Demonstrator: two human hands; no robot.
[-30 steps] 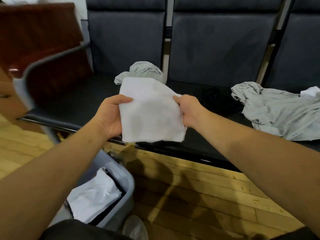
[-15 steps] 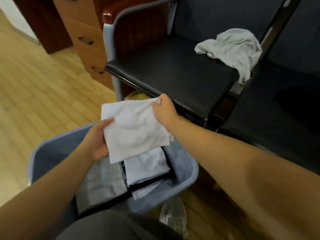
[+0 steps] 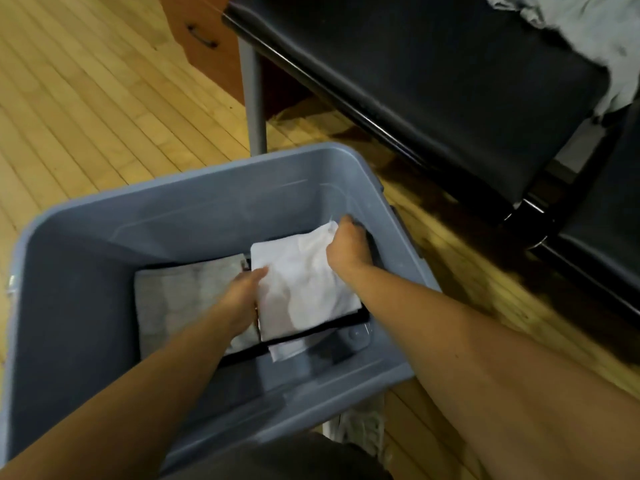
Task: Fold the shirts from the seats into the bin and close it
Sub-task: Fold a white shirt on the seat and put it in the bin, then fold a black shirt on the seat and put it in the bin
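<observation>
A folded white soft-cloth shirt (image 3: 304,282) lies low inside an open blue-grey plastic bin (image 3: 207,174), on top of the right-hand pile. I hold it with both hands. My left hand (image 3: 239,292) has its left edge: the thumb lies over the top of the cloth and the other fingers are hidden beneath, so I judge it a pinch. My right hand (image 3: 346,251) is curled tight round the far right corner, close to the bin's right wall.

I expect the shirt to be light, limp and not at all fragile. Taken by one corner it would likely sag and fall open, so two opposite edges, as here, or a flat palm underneath seem the safest holds.

The shirt is a flat rectangle. Its long axis runs from me toward the bin's far wall, with the far end leaning slightly left. The far right corner is rumpled and lifted where I grip it.

A folded grey cloth shirt (image 3: 183,299) lies just beside it on the left, set the same way. Black fabric (image 3: 332,323) shows under both piles. No lid is in view.

Beyond the bin stands a black padded seat (image 3: 433,81), with a crumpled pale grey shirt (image 3: 588,29) on its far right end, not yet folded. A wooden plank floor (image 3: 86,98) lies all round.
</observation>
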